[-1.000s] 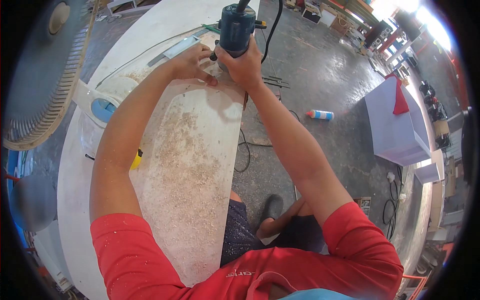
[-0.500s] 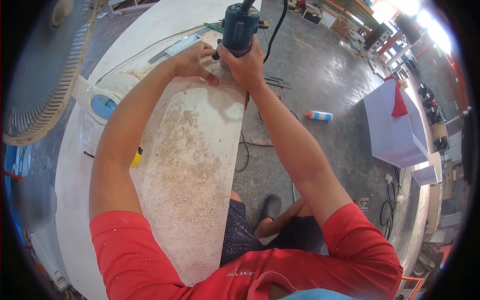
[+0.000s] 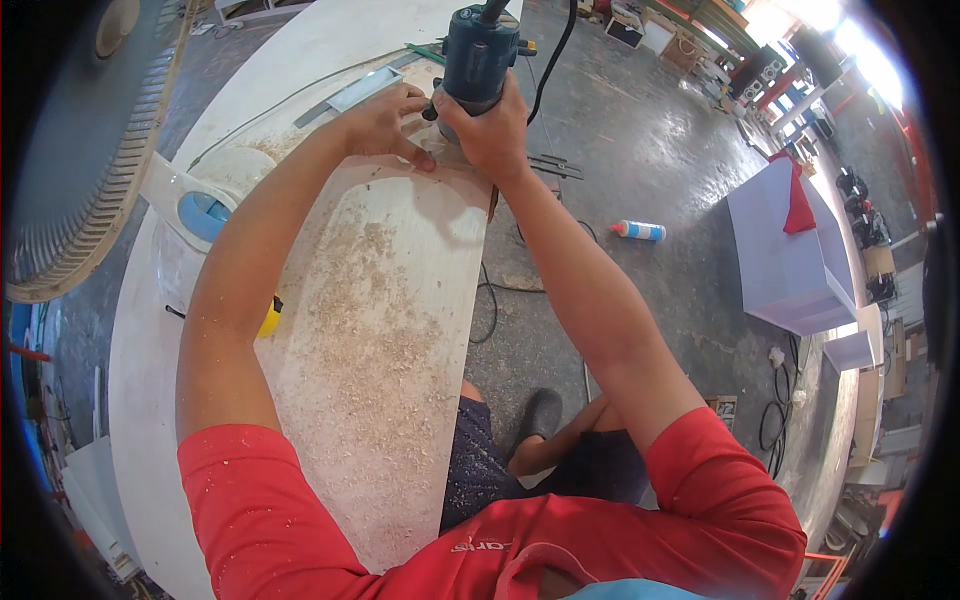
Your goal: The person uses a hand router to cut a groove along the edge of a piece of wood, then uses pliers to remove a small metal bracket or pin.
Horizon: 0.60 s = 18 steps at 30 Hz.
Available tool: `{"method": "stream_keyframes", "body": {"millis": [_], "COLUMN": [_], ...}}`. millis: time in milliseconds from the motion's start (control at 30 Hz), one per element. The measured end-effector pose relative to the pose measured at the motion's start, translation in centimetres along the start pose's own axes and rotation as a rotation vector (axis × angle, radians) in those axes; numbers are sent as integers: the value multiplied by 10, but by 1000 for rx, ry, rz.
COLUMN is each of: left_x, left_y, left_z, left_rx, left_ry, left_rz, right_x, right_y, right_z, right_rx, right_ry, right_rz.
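Note:
My right hand [image 3: 487, 130] is wrapped around the lower body of a dark blue-green handheld router [image 3: 475, 55], held upright near the far right edge of a white board [image 3: 455, 215]. Beside it on the left, my left hand [image 3: 388, 128] has its fingers and thumb spread, with the thumb tip low by the board. It is close to the router's black knob; whether it touches the tool I cannot tell. Most of the router's base and its bit are hidden behind my hands. Pale wood shavings [image 3: 370, 340] cover the board's near part.
A fan [image 3: 95, 150] stands close on the left. By my left forearm are a yellow-and-black object [image 3: 270, 317] and a white piece with a blue oval [image 3: 205, 213]. A black cable [image 3: 553, 75] runs up from beside the router. A glue bottle [image 3: 640, 231] and a white cabinet [image 3: 785, 250] are on the right.
Both hands and the router look almost unmoved. A blurred grey round shape at the lower left is gone from view.

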<state>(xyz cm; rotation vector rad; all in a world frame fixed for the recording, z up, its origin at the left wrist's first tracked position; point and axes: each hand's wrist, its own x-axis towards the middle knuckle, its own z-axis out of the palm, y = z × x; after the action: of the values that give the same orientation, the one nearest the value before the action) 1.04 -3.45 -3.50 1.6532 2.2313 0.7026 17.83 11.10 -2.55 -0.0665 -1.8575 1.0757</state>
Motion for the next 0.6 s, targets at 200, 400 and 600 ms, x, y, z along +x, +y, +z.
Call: {"method": "stream_keyframes", "body": {"millis": [200,400,600], "left_x": [2,2,15], "left_y": [8,-4,-8], "left_z": [1,0,-6], "left_rx": [-76,21,96], "left_ry": [6,-1,-9], "left_rz": [-27,38,60], "right_x": [0,2,14], "right_y": [5,11,23], "right_z": [-1,0,2], "right_rx": [-9,10,-11], "right_ry": [6,2,-5], "right_rz": [-4,-52,-41]}}
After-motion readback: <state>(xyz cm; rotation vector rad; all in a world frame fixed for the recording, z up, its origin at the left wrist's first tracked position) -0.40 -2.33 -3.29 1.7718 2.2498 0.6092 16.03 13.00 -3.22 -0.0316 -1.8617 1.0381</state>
